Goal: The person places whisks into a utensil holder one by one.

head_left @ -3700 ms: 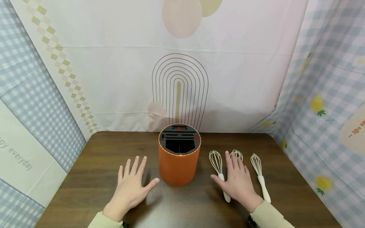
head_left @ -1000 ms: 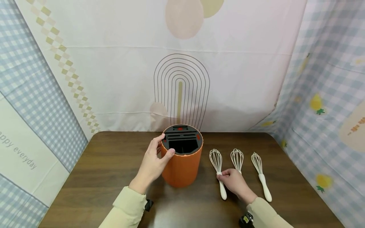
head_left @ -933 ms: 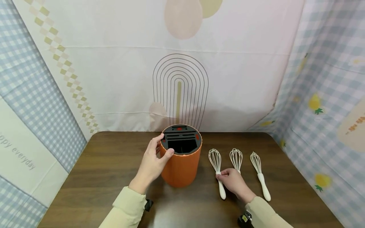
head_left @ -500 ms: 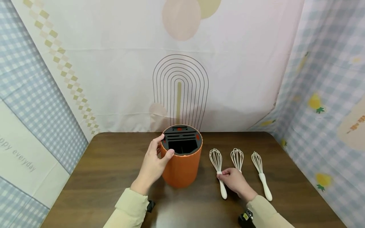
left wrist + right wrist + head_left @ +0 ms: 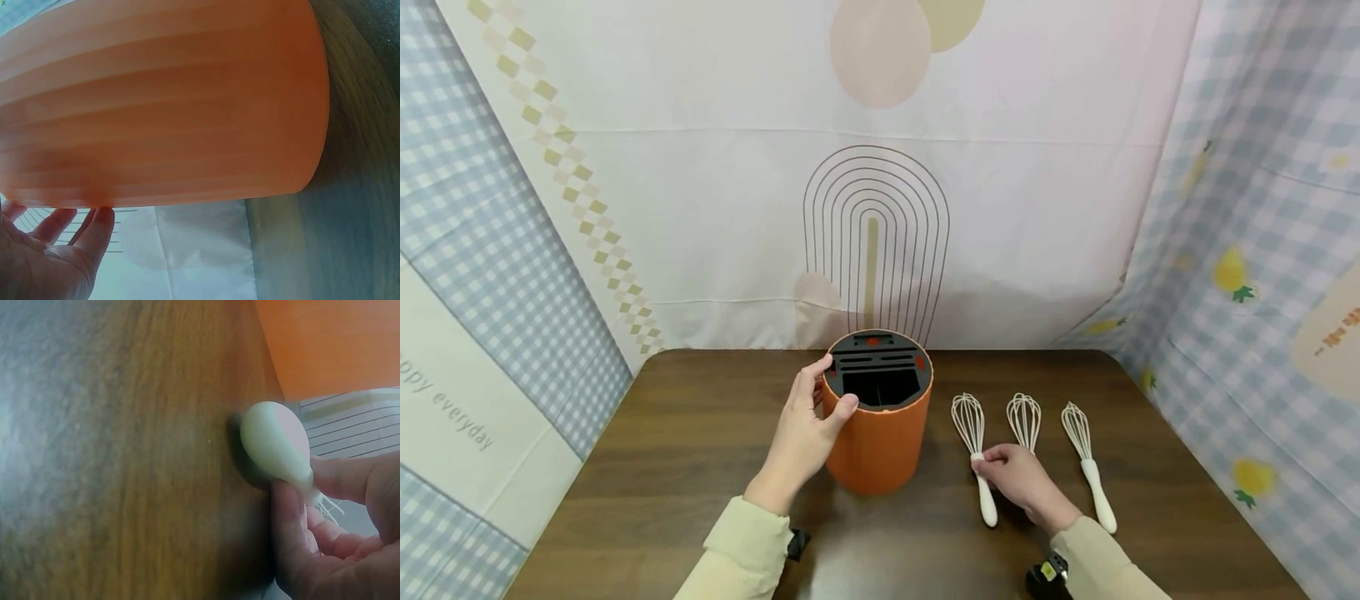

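Observation:
An orange round utensil holder [image 5: 880, 454] with a black slotted top stands upright on the table. My left hand [image 5: 801, 437] grips its upper left side, thumb at the front rim and fingers against the far side. In the left wrist view the fingers [image 5: 97, 234] press the orange wall. To the right lie three white whisks, wire heads pointing away. My right hand [image 5: 1018, 479] pinches the left whisk [image 5: 987, 504] between thumb and fingers, just below its wires. The right wrist view shows its rounded handle end [image 5: 272, 437] close over the wood. My right hand partly covers the middle whisk [image 5: 1024, 421].
The right whisk [image 5: 1097, 492] lies apart, beyond my right hand. Under everything is a dark brown wooden table [image 5: 700, 400]. A white patterned cloth [image 5: 730, 208] hangs behind its back edge, and a blue checked cloth [image 5: 1195, 350] is at the right.
Earlier both hands were spread over the table. My left hand has since moved onto the utensil holder, and my right hand has taken hold of the left whisk. Over the last second both stay still.

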### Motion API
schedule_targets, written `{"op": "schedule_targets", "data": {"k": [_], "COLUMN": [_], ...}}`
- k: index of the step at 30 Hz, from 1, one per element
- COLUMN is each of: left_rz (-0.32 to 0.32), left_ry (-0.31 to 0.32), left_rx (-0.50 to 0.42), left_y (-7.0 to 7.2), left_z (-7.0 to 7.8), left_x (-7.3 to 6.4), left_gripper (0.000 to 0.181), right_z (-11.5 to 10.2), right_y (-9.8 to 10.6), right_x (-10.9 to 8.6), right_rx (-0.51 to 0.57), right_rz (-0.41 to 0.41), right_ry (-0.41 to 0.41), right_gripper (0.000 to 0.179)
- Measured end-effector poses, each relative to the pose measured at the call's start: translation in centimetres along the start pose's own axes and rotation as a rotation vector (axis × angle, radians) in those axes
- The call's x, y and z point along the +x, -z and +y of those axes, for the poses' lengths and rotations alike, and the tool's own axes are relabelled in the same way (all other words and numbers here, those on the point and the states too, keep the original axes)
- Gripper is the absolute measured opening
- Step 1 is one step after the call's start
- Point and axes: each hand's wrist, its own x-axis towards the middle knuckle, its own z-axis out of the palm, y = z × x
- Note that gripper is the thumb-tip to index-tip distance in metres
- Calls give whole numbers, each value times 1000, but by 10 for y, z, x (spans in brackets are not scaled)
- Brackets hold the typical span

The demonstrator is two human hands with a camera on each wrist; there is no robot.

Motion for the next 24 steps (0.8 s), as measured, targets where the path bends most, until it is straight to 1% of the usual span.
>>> {"op": "schedule_targets", "data": {"k": [6,10,13,16,19,22,24], "left_rz": [-8,2,11,12,8,1,0], "left_ry": [-11,-18,-18,-8,1,2,-2], "left_rx": [10,23,29,28,29,33,36], "left_y": [1,2,3,3,3,2,2], "left_z": [-1,-2,-3,-3,-4,-3,-3], "left_x": [0,1,1,1,1,2,2], "left_gripper": [65,65,64,64,63,64,64], "right_z": [-3,-2,-3,-5,-9,-16,-24], "right_y": [-2,-3,-2,1,6,14,21], "right_x": [1,2,5,8,9,11,13], "right_rx": [-18,-34,13,81,140,196,227], "right_rz": [0,-11,-50,-92,-116,-128,-123], "right_ry": [-8,-9,-19,-49,-72,-55,-21], "right_gripper": [14,15,17,20,25,32,37]}}
